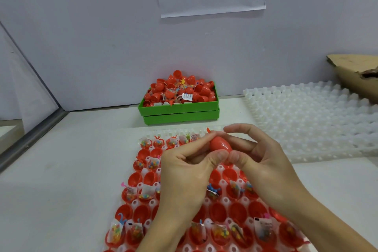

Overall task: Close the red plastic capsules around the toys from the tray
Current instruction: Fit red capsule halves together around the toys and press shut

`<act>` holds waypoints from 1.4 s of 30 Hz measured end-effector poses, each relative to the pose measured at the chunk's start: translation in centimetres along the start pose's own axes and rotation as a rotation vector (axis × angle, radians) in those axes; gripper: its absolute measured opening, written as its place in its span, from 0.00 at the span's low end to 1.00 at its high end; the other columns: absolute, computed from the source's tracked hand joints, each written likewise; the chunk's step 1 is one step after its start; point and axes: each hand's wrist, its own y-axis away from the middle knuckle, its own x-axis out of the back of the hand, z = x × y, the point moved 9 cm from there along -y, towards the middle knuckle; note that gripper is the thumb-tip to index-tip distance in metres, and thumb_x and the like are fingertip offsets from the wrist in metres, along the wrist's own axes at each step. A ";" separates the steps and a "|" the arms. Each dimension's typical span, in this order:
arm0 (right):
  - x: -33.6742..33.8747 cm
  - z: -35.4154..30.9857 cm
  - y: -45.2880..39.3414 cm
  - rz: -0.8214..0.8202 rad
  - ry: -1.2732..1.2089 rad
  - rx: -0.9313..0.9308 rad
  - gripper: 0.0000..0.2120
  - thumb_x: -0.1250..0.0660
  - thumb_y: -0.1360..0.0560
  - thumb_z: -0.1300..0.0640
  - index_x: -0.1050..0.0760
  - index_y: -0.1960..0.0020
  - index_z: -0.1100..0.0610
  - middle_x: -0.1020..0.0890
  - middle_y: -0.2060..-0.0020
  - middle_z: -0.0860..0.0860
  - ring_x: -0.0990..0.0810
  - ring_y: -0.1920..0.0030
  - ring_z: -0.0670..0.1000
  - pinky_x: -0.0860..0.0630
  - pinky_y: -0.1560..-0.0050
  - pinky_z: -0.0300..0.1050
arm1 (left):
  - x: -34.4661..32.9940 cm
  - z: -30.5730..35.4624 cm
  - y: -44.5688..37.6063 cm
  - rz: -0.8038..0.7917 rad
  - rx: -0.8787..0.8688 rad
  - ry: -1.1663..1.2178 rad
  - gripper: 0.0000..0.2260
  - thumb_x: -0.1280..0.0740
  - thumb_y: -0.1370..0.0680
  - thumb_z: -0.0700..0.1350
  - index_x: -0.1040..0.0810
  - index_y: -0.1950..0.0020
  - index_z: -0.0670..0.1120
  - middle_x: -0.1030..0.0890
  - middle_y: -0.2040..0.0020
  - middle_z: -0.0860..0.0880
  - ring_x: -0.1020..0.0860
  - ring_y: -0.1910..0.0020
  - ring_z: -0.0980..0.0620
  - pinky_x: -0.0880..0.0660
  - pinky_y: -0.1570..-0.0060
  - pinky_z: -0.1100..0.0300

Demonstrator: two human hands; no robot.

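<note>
My left hand (184,168) and right hand (257,161) met above the tray (131,206), both pinching one red capsule (221,146) between thumbs and forefingers, the thumbs pressed side by side on its near end. The capsule was held clear of the tray, tilted, with its far end pointing up and to the left. I judged the two halves to be mated or nearly so; the seam was hidden by my fingers. The shell looked light, thin, stiff and glossy, so it would likely slip under a loose grip and flex if squeezed across its middle; I judged the correct hold to be on the two ends, pressing along the long axis. Beneath my hands, the tray held rows of open red halves (141,211), some of them loaded with bagged toys (116,231). Beyond it stood a green bin (180,108) heaped with capsule parts, and an unloaded white tray (319,116) lay to the right.
</note>
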 end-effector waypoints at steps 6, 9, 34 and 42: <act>1.5 0.3 -0.1 0.160 -0.047 -0.008 0.09 0.32 0.30 0.59 0.15 0.53 0.56 0.13 0.55 0.56 0.13 0.55 0.55 0.17 0.58 0.42 | 0.1 0.7 -0.2 -0.029 -0.038 0.000 0.15 0.24 0.34 0.41 0.14 0.56 0.61 0.13 0.59 0.55 0.15 0.57 0.56 0.21 0.57 0.69; 1.7 -0.3 0.0 0.156 0.035 0.010 0.10 0.33 0.25 0.62 0.14 0.52 0.52 0.13 0.55 0.53 0.13 0.54 0.54 0.17 0.56 0.44 | 0.6 0.4 -0.4 -0.013 -0.037 -0.064 0.13 0.23 0.34 0.38 0.13 0.56 0.55 0.13 0.59 0.53 0.14 0.57 0.55 0.21 0.56 0.68; 1.5 -1.9 1.1 0.260 0.475 0.140 0.26 0.28 0.33 0.74 0.16 0.60 0.40 0.16 0.70 0.40 0.22 0.75 0.39 0.29 0.72 0.29 | 0.4 -1.5 0.5 -0.003 0.021 -0.393 0.20 0.29 0.29 0.28 0.16 0.51 0.54 0.17 0.65 0.66 0.16 0.59 0.60 0.22 0.60 0.71; 1.2 -1.0 0.8 0.218 0.431 0.085 0.22 0.28 0.30 0.72 0.15 0.54 0.43 0.14 0.63 0.39 0.14 0.60 0.43 0.19 0.57 0.35 | 0.5 -1.5 -0.1 -0.043 0.025 -0.358 0.18 0.29 0.28 0.28 0.15 0.48 0.49 0.15 0.60 0.62 0.16 0.57 0.64 0.21 0.54 0.68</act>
